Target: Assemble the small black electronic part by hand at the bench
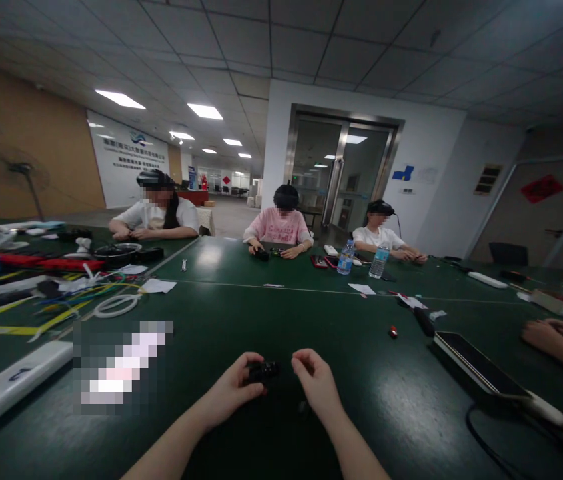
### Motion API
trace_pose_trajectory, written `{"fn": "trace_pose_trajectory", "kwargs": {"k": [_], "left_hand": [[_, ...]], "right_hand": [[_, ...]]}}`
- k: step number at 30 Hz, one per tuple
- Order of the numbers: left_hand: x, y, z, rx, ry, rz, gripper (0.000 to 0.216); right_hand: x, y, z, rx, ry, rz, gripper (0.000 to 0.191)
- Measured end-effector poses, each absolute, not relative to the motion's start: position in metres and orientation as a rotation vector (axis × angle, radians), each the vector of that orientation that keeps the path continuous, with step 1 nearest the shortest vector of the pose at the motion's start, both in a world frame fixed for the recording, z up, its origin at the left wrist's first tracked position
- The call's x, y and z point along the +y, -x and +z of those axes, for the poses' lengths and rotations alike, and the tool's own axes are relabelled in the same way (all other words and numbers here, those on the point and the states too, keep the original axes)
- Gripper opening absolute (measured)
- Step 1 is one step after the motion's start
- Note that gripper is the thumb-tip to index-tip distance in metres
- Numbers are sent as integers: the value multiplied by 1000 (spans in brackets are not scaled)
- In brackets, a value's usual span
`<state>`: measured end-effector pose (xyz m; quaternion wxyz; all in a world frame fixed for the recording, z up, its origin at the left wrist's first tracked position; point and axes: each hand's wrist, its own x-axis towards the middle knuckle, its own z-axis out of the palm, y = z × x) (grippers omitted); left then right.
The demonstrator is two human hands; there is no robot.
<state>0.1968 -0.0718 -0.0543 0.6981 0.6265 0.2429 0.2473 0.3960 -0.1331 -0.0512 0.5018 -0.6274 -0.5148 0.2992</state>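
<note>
Close in front of me, my left hand (238,385) is closed round a small black object (263,371). Fine detail shows on the object's face, but its kind is too dark to tell. A speck of red shows under my left thumb. To the right of it, my right hand (314,377) has thumb and forefinger pressed together in a pinch, apart from the black object. Whatever sits in that pinch, if anything, is too small to make out. Below my right hand a small dark piece (304,408) lies on the green table (241,320).
Nearby on the right are a phone (481,365), a small red item (393,331) and a co-worker's hands (561,343). To the left lie a white power strip (16,387) and a coiled white cable (116,305). Two water bottles (346,257) stand farther back, near seated people.
</note>
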Motion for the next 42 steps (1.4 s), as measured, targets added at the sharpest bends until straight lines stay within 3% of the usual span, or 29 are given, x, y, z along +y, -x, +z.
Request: {"fn": "trace_pose_trajectory", "kwargs": {"k": [3,9,14,17,19,23,31,42], "left_hand": [[-71,-197,-56,556,-1415,565,42],[-65,-195,-59,558,-1411,522,43],[-67,-195,-53,572,-1429,484,45],[-70,-196,-50,592,-1433,503,45],[-70,-196,-51,586,-1437,512,44],[-68,-195,-56,560,-1434,479,45],[-64,-198,-62,555,-1448,514,48],[-63,-195,-63,530,-1419,503,45]], "right_hand": [[-135,-383,-56,-1447,1619,614,14],[-134,-413,-44,-1230,1581,850,40],[-153,-442,-22,-1614,1678,973,26],[-166,-441,-22,-1807,1799,990,36],[-171,-438,-27,-1842,1798,911,33],[-175,-433,-34,-1630,1670,1008,19],[-174,-418,-26,-903,980,1508,27],[-155,-414,-26,-660,931,1469,36]]}}
